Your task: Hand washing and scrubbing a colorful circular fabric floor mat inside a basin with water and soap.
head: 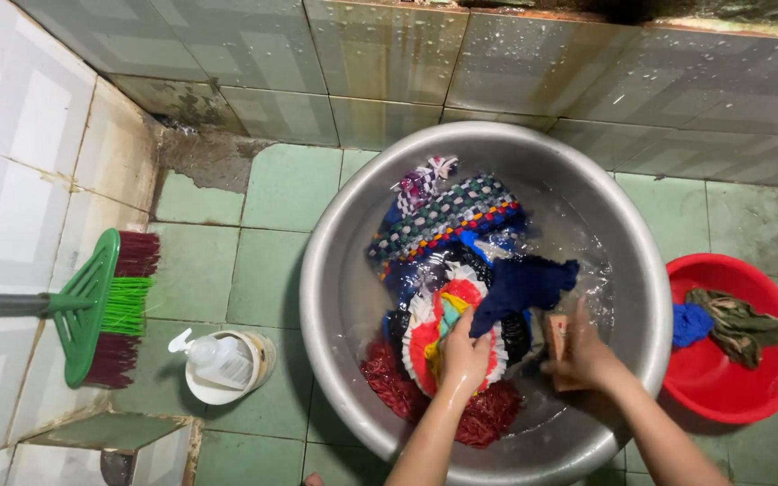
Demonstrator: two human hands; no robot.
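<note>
- While both forearms reach up from the bottom edge into one big metal basin [335, 297] on green floor tiles [267, 270]:
- Left hand [465, 353]: fingers curled and pinched on the lower edge of a dark blue cloth [526, 286], wrist wet, palm down over a red-white-yellow frilled cloth [434, 335].
- Right hand [587, 355]: fingers wrapped round a small tan soap bar [557, 335], just beside the blue cloth, low in the soapy water.
- Packages: one clear spray bottle [220, 360] with white trigger and pale label, lying inside one white round tub [258, 360], left of the basin.
- Counts: one metal basin, one red plastic basin [722, 387] at right, touching the metal one's rim.
- Inside metal basin: woven multicolour mat [447, 216] at top, dark red cloth [389, 382] at bottom, several wet pieces heaped, exact number unclear.
- Inside red basin: two wrung pieces, one blue [691, 324], one olive patterned [740, 326].
- One broom [105, 306], green head, red and green bristles, lying at left wall.
</note>
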